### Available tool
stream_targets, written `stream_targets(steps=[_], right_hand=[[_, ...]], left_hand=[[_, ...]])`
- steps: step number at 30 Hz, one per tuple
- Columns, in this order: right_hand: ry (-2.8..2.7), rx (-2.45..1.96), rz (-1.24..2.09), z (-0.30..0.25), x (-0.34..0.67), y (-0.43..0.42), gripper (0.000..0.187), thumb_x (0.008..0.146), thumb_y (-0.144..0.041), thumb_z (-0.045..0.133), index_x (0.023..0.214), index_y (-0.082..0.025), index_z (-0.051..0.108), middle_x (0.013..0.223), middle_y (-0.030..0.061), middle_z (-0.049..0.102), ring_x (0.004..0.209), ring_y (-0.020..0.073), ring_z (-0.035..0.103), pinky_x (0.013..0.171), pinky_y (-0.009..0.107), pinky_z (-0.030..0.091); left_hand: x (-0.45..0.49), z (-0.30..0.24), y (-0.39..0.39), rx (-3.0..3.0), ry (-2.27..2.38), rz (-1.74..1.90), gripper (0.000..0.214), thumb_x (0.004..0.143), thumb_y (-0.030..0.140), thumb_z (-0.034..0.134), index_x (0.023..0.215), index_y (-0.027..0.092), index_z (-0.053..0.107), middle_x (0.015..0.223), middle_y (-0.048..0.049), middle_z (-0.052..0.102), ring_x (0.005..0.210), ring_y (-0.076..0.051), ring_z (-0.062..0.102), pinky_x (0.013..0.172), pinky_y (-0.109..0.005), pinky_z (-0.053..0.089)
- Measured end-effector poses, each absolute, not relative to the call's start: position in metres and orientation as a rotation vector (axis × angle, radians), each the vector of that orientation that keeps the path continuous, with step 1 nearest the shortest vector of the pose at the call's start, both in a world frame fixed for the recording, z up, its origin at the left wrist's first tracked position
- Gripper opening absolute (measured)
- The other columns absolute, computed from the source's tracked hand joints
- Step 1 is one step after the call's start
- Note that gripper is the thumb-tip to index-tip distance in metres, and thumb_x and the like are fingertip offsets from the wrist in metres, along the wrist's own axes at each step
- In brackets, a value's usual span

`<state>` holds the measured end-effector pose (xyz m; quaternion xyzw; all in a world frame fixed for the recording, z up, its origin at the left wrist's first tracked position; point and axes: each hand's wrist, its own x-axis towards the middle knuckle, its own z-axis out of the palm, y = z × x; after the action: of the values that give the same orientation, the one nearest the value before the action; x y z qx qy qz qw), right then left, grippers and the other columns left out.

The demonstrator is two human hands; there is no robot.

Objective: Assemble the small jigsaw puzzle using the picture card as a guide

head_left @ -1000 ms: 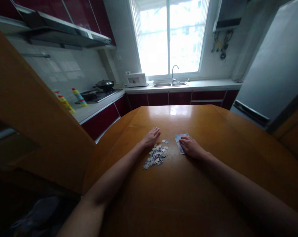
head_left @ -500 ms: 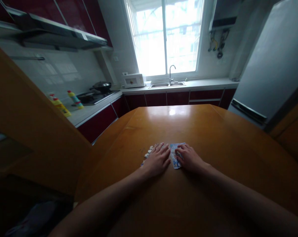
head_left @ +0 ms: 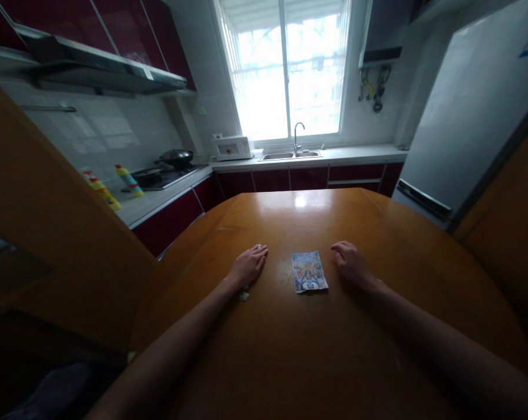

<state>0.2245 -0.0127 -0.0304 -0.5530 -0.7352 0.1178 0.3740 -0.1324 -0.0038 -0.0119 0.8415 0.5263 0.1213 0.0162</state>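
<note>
A small colourful picture card (head_left: 309, 272) lies flat on the orange wooden table (head_left: 316, 350) between my two hands. My left hand (head_left: 247, 266) rests palm down to its left, fingers stretched out, covering most of a heap of small jigsaw pieces; a few pieces (head_left: 244, 296) peek out by the wrist. My right hand (head_left: 352, 264) lies on the table just right of the card, fingers loosely curled, touching neither the card nor any piece.
A tall wooden chair back (head_left: 49, 233) rises at the left. Beyond the table runs a kitchen counter with a sink (head_left: 290, 155), a white appliance (head_left: 231, 147), a stove with a pan (head_left: 171, 158) and bottles (head_left: 128, 179). A grey fridge (head_left: 465, 128) stands at the right.
My left hand swept across the jigsaw pieces toward the left and now covers them. My right hand let go of the card and moved to its right.
</note>
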Motion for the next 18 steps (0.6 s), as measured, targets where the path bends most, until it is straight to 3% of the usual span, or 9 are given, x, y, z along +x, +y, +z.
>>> stream_targets(steps=[4, 10, 18], right_hand=[[-1.796, -1.446, 0.285, -0.038, 0.238, -0.010, 0.030, 0.090, -0.017, 0.041, 0.102, -0.013, 0.069, 0.109, 0.0153, 0.068, 0.104, 0.0256, 0.061, 0.095, 0.039, 0.047], [-1.850, -1.378, 0.322, -0.043, 0.223, -0.016, 0.027, 0.091, -0.018, 0.044, 0.101, -0.016, 0.069, 0.109, 0.0121, 0.068, 0.105, 0.0237, 0.061, 0.095, 0.036, 0.047], [-1.933, -1.400, 0.323, -0.041, 0.213, -0.026, 0.038, 0.090, -0.012, 0.039, 0.111, -0.013, 0.071, 0.119, 0.0148, 0.069, 0.114, 0.0232, 0.062, 0.101, 0.036, 0.047]], left_hand=[[-0.140, -0.005, -0.023, 2.609, 1.692, 0.396, 0.058, 0.106, 0.046, 0.021, 0.145, 0.017, 0.052, 0.154, -0.0090, 0.047, 0.147, -0.026, 0.037, 0.121, -0.049, 0.031], [-0.143, -0.013, -0.050, 2.777, 1.594, 0.225, 0.058, 0.104, 0.054, 0.031, 0.156, 0.029, 0.035, 0.164, -0.0035, 0.028, 0.154, -0.029, 0.018, 0.125, -0.054, 0.019], [-0.150, 0.001, -0.006, 2.624, 1.821, 0.215, 0.057, 0.105, 0.051, 0.022, 0.156, 0.027, 0.035, 0.164, -0.0083, 0.028, 0.154, -0.034, 0.015, 0.118, -0.068, 0.019]])
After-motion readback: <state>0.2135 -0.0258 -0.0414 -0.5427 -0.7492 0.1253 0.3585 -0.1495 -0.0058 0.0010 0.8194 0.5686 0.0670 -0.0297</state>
